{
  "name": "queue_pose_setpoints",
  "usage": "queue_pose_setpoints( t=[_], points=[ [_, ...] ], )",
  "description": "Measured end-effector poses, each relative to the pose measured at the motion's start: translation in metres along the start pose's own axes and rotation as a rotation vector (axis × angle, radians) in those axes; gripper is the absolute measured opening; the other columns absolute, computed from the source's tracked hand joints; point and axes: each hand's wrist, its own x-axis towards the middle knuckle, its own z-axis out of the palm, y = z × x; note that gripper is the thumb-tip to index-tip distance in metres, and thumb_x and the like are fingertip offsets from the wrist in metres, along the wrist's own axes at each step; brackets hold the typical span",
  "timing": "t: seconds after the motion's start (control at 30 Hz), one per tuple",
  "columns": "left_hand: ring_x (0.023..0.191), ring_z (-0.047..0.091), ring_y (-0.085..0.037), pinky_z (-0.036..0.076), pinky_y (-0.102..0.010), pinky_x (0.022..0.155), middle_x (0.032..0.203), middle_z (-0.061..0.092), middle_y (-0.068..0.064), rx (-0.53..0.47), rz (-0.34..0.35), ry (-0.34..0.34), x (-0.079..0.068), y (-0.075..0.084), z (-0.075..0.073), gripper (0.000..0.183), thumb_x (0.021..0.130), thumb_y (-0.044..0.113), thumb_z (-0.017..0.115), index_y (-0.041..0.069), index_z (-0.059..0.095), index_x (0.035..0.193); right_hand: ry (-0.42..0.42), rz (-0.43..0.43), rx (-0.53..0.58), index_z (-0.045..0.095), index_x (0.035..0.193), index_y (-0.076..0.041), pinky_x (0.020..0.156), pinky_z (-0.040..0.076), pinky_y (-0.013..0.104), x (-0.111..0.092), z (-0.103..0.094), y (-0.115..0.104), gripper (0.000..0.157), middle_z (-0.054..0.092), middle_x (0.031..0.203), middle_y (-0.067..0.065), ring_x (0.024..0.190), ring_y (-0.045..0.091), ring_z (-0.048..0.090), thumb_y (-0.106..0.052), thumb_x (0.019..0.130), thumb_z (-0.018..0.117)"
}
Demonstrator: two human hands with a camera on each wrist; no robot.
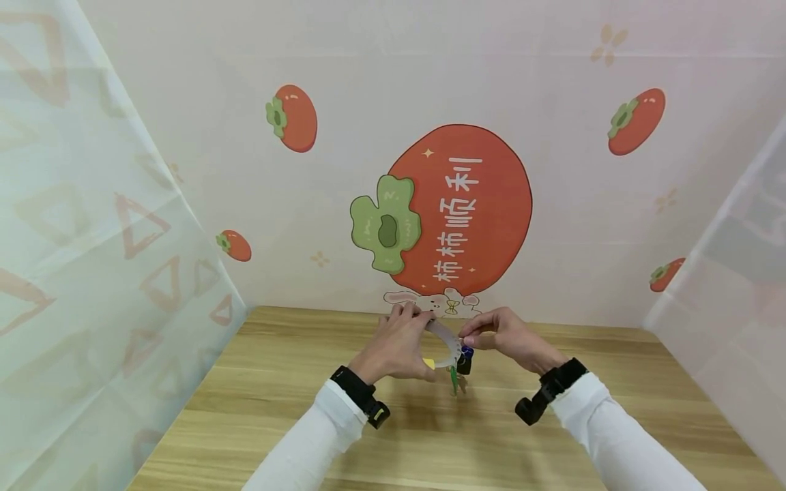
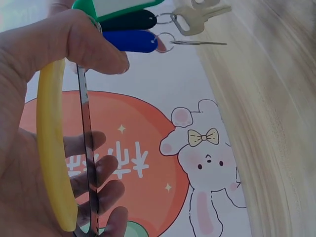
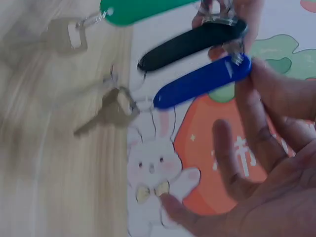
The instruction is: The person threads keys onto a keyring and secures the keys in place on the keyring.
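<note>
My left hand (image 1: pixel 400 342) holds a pale, see-through curved band (image 1: pixel 453 341) above the table, thumb on one side and fingers on the other. A yellow curved handle (image 2: pixel 52 148) runs alongside the band, against the left palm. From the band's right side hang a green key tag (image 3: pixel 143 11), a black key tag (image 3: pixel 190 45) and a blue key tag (image 3: pixel 202 83). Metal keys dangle from the tags, one key (image 3: pixel 113 111) beyond the blue tag. My right hand (image 1: pixel 508 339) pinches at the blue tag's upper end, by its metal clip, with the other fingers spread.
The wood-grain table (image 1: pixel 276 409) spreads below both hands. Behind it stands a white backdrop (image 1: pixel 571 204) printed with persimmons and a rabbit. White patterned sheets flank it, a left sheet (image 1: pixel 92 273) and a right sheet (image 1: pixel 737 293).
</note>
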Motion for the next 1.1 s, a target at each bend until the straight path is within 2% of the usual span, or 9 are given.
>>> queue_pose_setpoints(
  t=[0.13, 0.27, 0.4, 0.5, 0.6, 0.7, 0.97, 1.03, 1.1],
  points=[
    [0.123, 0.045, -0.034, 0.041, -0.057, 0.096, 0.137, 0.049, -0.013, -0.002, 0.015, -0.012, 0.001, 0.0, -0.001, 0.091, 0.064, 0.047, 0.091, 0.015, 0.056, 0.142, 0.004, -0.058, -0.091, 0.075, 0.105, 0.002, 0.091, 0.053, 0.045, 0.0, -0.001, 0.002, 0.015, 0.072, 0.101, 0.013, 0.097, 0.027, 0.066, -0.007, 0.095, 0.071],
    [0.124, 0.044, -0.035, 0.041, -0.058, 0.096, 0.136, 0.049, -0.012, -0.009, 0.011, -0.012, 0.001, 0.0, -0.001, 0.09, 0.064, 0.047, 0.091, 0.016, 0.057, 0.141, 0.043, -0.126, -0.245, 0.078, 0.1, -0.006, 0.091, 0.049, 0.052, -0.001, 0.002, 0.0, 0.008, 0.075, 0.095, 0.004, 0.097, 0.023, 0.067, -0.009, 0.093, 0.074],
    [0.126, 0.043, -0.037, 0.04, -0.06, 0.098, 0.137, 0.049, -0.014, -0.008, -0.008, -0.006, 0.001, 0.001, -0.001, 0.093, 0.063, 0.048, 0.091, 0.015, 0.057, 0.142, 0.111, -0.216, -0.519, 0.079, 0.092, -0.015, 0.083, 0.051, 0.048, 0.0, 0.009, -0.009, 0.005, 0.073, 0.086, -0.009, 0.093, 0.017, 0.064, -0.012, 0.088, 0.079],
    [0.127, 0.042, -0.037, 0.039, -0.061, 0.097, 0.138, 0.049, -0.015, 0.005, -0.021, 0.003, 0.001, 0.002, 0.0, 0.095, 0.062, 0.05, 0.092, 0.014, 0.057, 0.142, 0.134, -0.216, -0.638, 0.079, 0.088, -0.016, 0.075, 0.053, 0.04, 0.001, 0.012, -0.015, 0.005, 0.071, 0.082, -0.012, 0.083, 0.011, 0.065, -0.012, 0.085, 0.081],
    [0.126, 0.042, -0.037, 0.04, -0.062, 0.096, 0.138, 0.049, -0.016, 0.013, -0.026, 0.011, 0.001, 0.002, 0.001, 0.095, 0.062, 0.051, 0.092, 0.012, 0.057, 0.142, 0.13, -0.17, -0.645, 0.079, 0.085, -0.013, 0.067, 0.054, 0.035, 0.002, 0.013, -0.019, 0.004, 0.072, 0.079, -0.009, 0.074, 0.008, 0.067, -0.009, 0.083, 0.081],
    [0.126, 0.042, -0.037, 0.04, -0.062, 0.096, 0.137, 0.05, -0.015, 0.009, -0.029, 0.014, 0.001, 0.002, 0.001, 0.094, 0.062, 0.05, 0.093, 0.012, 0.058, 0.14, 0.118, -0.131, -0.624, 0.079, 0.085, -0.012, 0.064, 0.054, 0.032, 0.002, 0.013, -0.02, 0.005, 0.072, 0.079, -0.008, 0.072, 0.008, 0.066, -0.008, 0.083, 0.081],
    [0.125, 0.044, -0.038, 0.039, -0.061, 0.097, 0.134, 0.052, -0.015, -0.015, -0.038, 0.006, 0.0, 0.002, 0.003, 0.092, 0.062, 0.046, 0.092, 0.013, 0.058, 0.141, 0.087, -0.137, -0.614, 0.079, 0.086, -0.008, 0.065, 0.055, 0.033, 0.001, 0.013, -0.017, 0.004, 0.072, 0.08, -0.008, 0.072, 0.007, 0.066, -0.011, 0.084, 0.081],
    [0.124, 0.044, -0.038, 0.04, -0.06, 0.095, 0.132, 0.052, -0.015, -0.021, -0.04, 0.005, 0.001, 0.002, 0.003, 0.091, 0.063, 0.046, 0.091, 0.013, 0.058, 0.141, 0.119, -0.173, -0.65, 0.08, 0.085, -0.011, 0.081, 0.053, 0.04, 0.001, 0.015, -0.015, 0.003, 0.071, 0.08, -0.01, 0.074, 0.007, 0.067, -0.011, 0.084, 0.082],
    [0.122, 0.045, -0.037, 0.04, -0.06, 0.094, 0.131, 0.052, -0.014, -0.025, -0.044, 0.003, 0.002, 0.002, 0.003, 0.09, 0.063, 0.047, 0.09, 0.013, 0.058, 0.14, 0.168, -0.235, -0.696, 0.08, 0.083, -0.014, 0.099, 0.042, 0.054, 0.001, 0.016, -0.013, 0.006, 0.071, 0.081, -0.011, 0.081, 0.011, 0.068, -0.009, 0.082, 0.083]
  ],
)
